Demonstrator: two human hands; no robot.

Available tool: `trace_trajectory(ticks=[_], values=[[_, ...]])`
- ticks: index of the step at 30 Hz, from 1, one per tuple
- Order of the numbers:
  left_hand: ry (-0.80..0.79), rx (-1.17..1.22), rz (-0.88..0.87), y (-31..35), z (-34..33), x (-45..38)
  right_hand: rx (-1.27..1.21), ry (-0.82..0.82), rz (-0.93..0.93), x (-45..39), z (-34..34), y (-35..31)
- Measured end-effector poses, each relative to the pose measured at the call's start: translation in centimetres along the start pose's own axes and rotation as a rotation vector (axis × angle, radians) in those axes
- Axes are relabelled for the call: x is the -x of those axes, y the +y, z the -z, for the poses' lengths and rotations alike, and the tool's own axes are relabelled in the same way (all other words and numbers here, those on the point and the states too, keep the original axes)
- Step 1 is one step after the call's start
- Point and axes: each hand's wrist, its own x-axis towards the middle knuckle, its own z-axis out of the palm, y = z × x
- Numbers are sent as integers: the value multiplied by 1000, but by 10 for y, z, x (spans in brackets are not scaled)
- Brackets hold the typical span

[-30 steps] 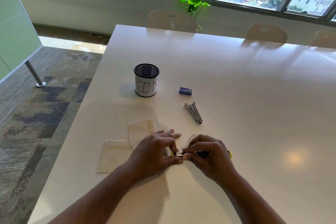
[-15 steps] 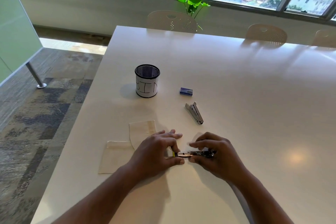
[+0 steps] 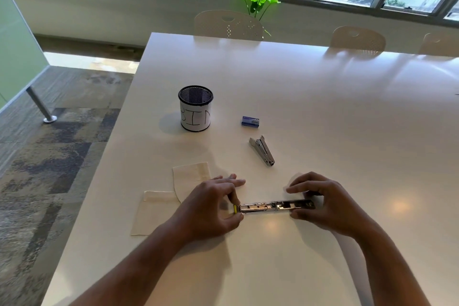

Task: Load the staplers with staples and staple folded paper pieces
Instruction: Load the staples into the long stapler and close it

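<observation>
Holding an opened stapler (image 3: 274, 206) flat and lengthwise just above the worktop (image 3: 323, 112), between both hands.
Left hand (image 3: 211, 208) fingers pinch the yellow-tipped end; right hand (image 3: 325, 202) fingers clasp the far end. Stiff, light, slick metal, likely springy: best gripped by its side rails, clear of the open channel.

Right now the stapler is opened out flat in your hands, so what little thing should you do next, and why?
Probably reach the right hand to the small blue staple box for a strip of staples. The stapler is spread open along the table between both hands, the left hand pinching its yellow end, and I cannot see staples in its open metal track.
</observation>
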Motion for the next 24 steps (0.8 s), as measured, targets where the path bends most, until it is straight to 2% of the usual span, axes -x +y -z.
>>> trace_trajectory(ticks=[11,19,24], values=[[2,-5,2,1,-1,0,-61,117,-36,15,5,-4],[3,-1,-6,-2,-2,0,-171,93,70,-4,-19,-44],[-13,12,-9,-1,-1,-1,-103,-9,134,-16,-50,-48]])
